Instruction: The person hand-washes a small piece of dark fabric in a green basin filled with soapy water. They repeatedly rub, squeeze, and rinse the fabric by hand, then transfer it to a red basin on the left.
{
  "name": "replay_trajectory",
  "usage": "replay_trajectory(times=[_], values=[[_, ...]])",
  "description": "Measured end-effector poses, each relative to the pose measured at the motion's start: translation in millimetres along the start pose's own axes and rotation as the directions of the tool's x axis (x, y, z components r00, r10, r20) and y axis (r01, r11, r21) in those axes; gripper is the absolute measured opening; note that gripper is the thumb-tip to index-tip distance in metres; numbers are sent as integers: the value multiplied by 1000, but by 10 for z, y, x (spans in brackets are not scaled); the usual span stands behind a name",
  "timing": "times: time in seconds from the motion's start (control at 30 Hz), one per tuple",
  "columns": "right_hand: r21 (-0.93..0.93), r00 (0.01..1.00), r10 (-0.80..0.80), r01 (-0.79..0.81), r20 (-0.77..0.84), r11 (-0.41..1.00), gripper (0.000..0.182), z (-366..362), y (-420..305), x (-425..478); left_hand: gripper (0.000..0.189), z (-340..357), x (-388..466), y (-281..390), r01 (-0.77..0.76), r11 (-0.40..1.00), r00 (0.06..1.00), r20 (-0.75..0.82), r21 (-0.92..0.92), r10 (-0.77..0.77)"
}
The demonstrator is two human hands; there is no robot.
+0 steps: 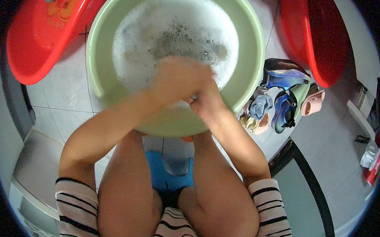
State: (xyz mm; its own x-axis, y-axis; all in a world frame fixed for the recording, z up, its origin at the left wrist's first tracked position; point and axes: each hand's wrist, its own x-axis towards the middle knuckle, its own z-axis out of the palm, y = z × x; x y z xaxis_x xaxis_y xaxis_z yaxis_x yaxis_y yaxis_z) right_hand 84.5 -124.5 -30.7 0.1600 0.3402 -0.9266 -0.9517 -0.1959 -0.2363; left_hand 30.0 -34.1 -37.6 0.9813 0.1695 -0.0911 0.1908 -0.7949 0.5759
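Note:
A pale green basin [93,62] stands in front of my knees, holding water covered in white suds [135,32]. Dark bubbles and a few dim brownish patches show in the foam; what lies beneath the surface is hidden. My left hand [183,74] reaches across the near part of the basin, blurred by motion. Against it, lower and to the right, is my right hand [205,100], its wrist over the near rim. The two hands overlap and seem to touch. Whether anything is between them cannot be made out.
Red basins stand at the left [34,58] and right [328,39]. Beside the green basin lie a blue-black shoe [286,76], another shoe [283,111], a pink slipper [313,103] and a bunched blue-grey cloth [261,106]. A dark-edged frame [313,183] is at lower right.

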Motion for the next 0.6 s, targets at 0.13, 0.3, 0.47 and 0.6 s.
replay_trajectory(times=[0.13, 0.3, 0.47, 0.6], values=[[-80, 999, 27, -26, 18, 997, 26, -40, -61, 56, 18, -13, 103, -137, 162, 982, 986, 43, -101, -158], [152, 999, 21, -14, -43, 988, 26, -33, 26, 67, 19, 92, -51, 45, -67, 994, 994, -94, -89, 58], [-81, 1000, 14, -16, -25, 997, 37, -158, -187, 188, 22, 301, 112, -638, 375, 694, 918, 141, -614, -371], [-146, 985, -98, 77, -140, 986, 43, -374, -291, 305, 28, 242, 29, -853, 470, 500, 860, 249, -727, -446]])
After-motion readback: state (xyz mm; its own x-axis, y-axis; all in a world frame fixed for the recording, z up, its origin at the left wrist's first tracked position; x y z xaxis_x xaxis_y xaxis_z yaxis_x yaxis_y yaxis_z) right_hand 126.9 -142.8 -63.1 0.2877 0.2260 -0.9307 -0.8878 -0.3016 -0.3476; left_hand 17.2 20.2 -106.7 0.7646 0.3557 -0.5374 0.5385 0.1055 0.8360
